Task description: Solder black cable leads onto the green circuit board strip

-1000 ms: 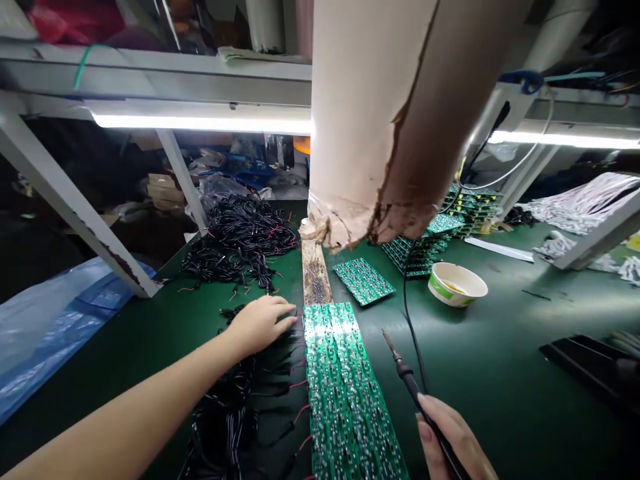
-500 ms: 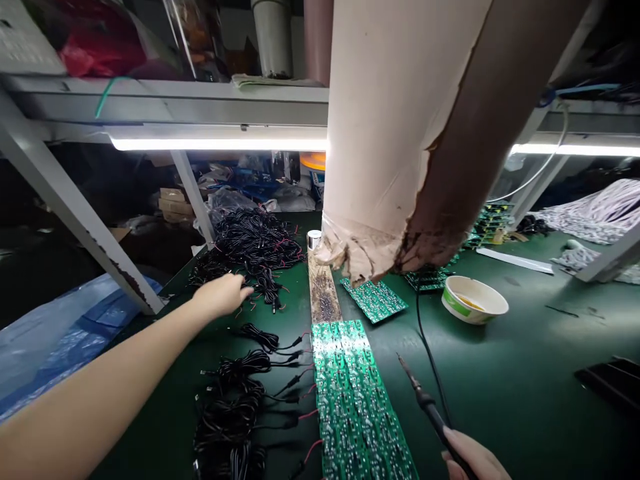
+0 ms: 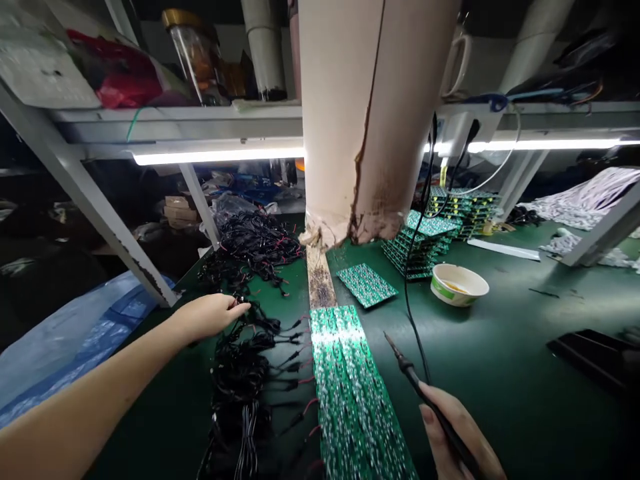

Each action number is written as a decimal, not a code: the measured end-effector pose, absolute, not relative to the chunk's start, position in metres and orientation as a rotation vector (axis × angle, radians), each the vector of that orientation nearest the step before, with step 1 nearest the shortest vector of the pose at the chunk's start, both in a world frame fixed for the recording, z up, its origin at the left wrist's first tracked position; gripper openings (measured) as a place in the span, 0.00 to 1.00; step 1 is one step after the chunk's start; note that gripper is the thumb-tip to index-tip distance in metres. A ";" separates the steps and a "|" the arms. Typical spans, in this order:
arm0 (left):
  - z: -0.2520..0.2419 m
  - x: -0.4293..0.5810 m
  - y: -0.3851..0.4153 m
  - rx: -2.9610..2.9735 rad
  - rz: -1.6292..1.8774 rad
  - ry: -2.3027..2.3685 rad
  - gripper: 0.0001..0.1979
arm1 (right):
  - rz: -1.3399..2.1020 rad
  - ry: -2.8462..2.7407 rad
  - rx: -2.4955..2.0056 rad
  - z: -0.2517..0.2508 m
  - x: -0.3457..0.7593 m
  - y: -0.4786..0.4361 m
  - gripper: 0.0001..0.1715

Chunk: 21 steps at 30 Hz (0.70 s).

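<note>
Soldering iron pinched narrowly in right hand, grip of left hand unclear at laid-out black cables, larger cable heap remaining mid-frame left.

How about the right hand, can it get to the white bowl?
Probably yes. The right hand holds a soldering iron, but the way up the green mat to the white bowl looks open. The iron's black cord runs off to its left.

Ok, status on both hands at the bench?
Right hand gripping soldering iron, tip right of the circuit-board strip. Left hand at the black cable bundle. Wrapped pillar stands beyond the strip.
</note>
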<state>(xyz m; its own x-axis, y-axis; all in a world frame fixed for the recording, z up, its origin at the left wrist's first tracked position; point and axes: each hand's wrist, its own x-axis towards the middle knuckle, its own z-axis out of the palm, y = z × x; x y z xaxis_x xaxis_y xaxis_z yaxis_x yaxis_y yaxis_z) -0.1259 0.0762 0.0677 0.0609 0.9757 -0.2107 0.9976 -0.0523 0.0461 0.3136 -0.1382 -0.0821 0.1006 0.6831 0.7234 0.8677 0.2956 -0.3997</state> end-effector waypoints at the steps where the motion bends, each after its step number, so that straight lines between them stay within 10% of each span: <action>1: 0.074 -0.131 0.060 2.142 -0.184 1.969 0.30 | -0.220 -1.633 -1.429 -0.077 0.313 -0.140 0.18; 21: 0.051 -0.112 0.054 1.958 0.190 2.145 0.34 | -0.100 -1.547 -1.365 -0.068 0.303 -0.141 0.13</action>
